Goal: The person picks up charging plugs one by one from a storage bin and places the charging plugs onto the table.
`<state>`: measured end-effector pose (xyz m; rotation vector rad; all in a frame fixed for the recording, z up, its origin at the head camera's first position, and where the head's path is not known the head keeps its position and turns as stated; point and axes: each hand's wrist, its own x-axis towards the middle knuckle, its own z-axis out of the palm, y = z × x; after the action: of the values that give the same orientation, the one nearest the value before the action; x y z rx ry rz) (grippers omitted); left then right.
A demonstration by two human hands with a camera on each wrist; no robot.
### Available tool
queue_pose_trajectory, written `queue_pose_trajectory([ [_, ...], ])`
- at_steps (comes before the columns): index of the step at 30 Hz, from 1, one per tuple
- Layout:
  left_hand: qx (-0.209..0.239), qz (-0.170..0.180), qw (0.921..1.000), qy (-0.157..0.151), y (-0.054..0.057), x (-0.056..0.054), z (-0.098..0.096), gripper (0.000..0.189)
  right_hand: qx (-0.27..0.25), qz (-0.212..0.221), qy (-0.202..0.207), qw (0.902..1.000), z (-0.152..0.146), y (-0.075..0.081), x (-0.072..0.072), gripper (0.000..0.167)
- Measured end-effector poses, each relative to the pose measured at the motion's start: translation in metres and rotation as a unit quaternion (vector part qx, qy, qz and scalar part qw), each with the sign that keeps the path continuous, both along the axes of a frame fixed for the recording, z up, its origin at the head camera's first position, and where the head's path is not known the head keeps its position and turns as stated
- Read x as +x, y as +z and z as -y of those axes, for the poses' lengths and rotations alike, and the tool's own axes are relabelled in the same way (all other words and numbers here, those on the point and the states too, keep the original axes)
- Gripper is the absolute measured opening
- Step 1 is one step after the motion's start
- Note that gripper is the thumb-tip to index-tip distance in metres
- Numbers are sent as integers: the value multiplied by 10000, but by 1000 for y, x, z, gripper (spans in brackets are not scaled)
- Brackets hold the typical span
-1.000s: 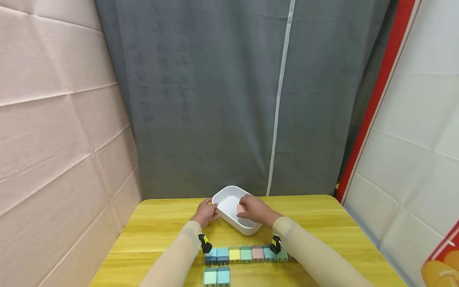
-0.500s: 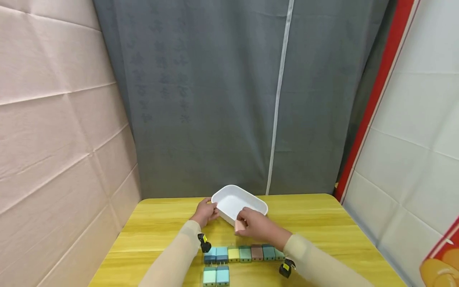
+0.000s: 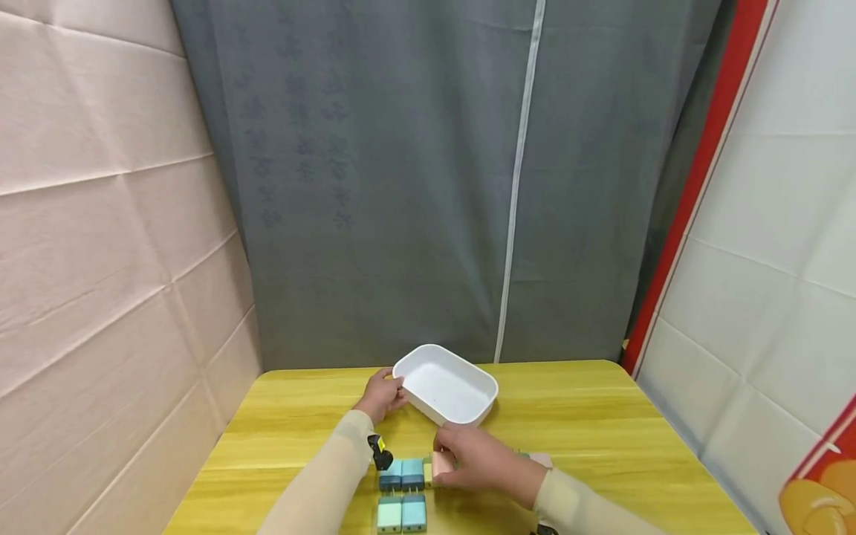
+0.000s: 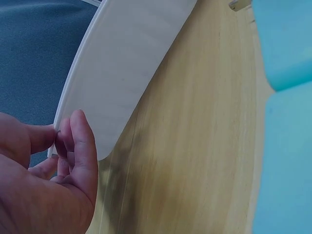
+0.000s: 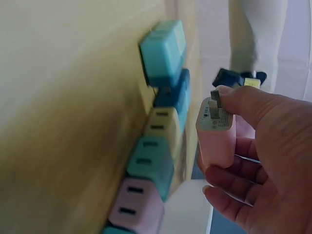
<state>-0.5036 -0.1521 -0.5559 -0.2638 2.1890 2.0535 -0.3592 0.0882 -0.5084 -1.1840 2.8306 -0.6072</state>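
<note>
My left hand (image 3: 383,394) pinches the left rim of a white rectangular basin (image 3: 449,385), tilted with its inside facing me. In the left wrist view, thumb and fingers of the left hand (image 4: 53,180) meet at the edge of the basin wall (image 4: 122,58). My right hand (image 3: 484,462) holds a pink charger plug (image 3: 441,466) over the row of plugs. The right wrist view shows this pink charger plug (image 5: 217,144) between thumb and fingers, its two metal prongs bare. Beside it stand a yellow charger plug (image 5: 163,124), a green one (image 5: 148,156) and a mauve one (image 5: 136,202).
On the wooden table (image 3: 301,438), two blue charger plugs (image 3: 403,473) begin the row at its left. Nearer me sit a mint charger plug (image 3: 390,514) and a light-blue one (image 3: 414,513). A grey curtain (image 3: 374,223) hangs behind the table.
The right hand has brought the pink charger plug out of the basin, toward me and down to the row of plugs. The left hand has stayed on the basin rim.
</note>
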Motion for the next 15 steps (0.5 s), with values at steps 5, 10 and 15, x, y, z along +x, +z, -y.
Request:
queue_pose_trajectory([
  [5, -10, 2, 10000, -33, 3, 4, 0, 47, 217, 23, 119, 9997, 5, -9, 11, 35],
  [10, -45, -11, 10000, -88, 7, 8, 0, 49, 467, -13, 208, 9987, 8, -20, 17, 36],
  [15, -65, -2, 9999, -94, 8, 8, -1, 49, 577, 166, 147, 9981, 11, -26, 23, 35],
])
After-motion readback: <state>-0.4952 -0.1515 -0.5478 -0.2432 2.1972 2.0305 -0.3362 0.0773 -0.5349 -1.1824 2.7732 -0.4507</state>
